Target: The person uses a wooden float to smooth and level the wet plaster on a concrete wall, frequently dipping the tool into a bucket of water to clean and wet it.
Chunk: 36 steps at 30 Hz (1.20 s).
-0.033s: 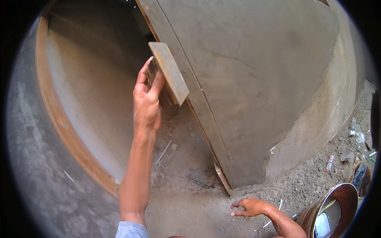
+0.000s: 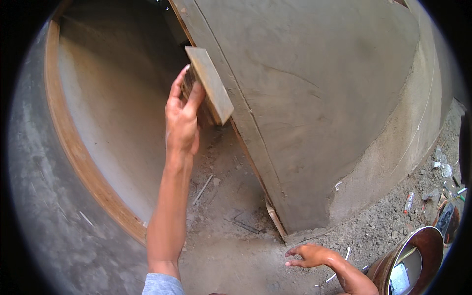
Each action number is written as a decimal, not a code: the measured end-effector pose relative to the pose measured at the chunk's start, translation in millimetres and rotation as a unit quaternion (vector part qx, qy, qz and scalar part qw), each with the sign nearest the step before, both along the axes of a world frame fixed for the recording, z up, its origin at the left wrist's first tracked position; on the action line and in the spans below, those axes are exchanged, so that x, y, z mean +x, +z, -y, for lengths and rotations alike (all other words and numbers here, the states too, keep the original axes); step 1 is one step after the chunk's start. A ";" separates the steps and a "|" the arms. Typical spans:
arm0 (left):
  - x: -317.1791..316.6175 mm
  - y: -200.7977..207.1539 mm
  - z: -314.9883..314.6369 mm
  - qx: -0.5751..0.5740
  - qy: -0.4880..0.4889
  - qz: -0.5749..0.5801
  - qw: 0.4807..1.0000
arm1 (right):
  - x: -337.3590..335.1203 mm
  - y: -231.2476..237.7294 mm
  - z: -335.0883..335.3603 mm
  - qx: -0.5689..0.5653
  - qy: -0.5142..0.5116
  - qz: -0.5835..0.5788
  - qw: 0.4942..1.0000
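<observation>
The floor [image 2: 221, 260] is stretching dusty and grey between the walls, turning into rough, crumbly soil [image 2: 378, 221] toward the right. A pale, thin stick [image 2: 202, 190] is lying slantwise on it, and a dark, narrow strip [image 2: 247, 227] is resting nearer the wall corner. A brownish bucket [image 2: 383, 269] is standing at lower right, with white slivers [image 2: 348, 253] lying just beside it. Clear plastic scraps [image 2: 446, 170] are littering the far-right soil.
</observation>
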State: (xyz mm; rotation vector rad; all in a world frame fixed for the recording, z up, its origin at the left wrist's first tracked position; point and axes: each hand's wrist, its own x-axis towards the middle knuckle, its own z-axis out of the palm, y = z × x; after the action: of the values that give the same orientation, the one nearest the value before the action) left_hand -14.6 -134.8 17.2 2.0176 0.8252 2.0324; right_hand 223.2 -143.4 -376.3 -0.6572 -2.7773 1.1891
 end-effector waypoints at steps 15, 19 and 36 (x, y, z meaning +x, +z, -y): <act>9.1 39.5 -39.8 -0.002 0.052 -0.007 0.999 | 0.2 -0.4 -4.0 -0.027 -0.029 -0.023 0.999; 22.3 61.7 -36.6 -0.005 0.099 -0.011 0.995 | 1.3 0.1 -4.4 -0.030 -0.030 -0.022 0.999; 21.7 -16.7 -17.0 0.091 0.130 -0.013 0.987 | 30.9 -2.0 -26.2 -0.066 -0.082 -0.064 0.992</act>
State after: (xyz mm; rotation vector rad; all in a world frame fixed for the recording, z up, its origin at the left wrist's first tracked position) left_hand 7.1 -117.8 0.6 2.1326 0.9873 2.3002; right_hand 254.1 -117.1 -378.3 -0.7727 -2.5042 1.3378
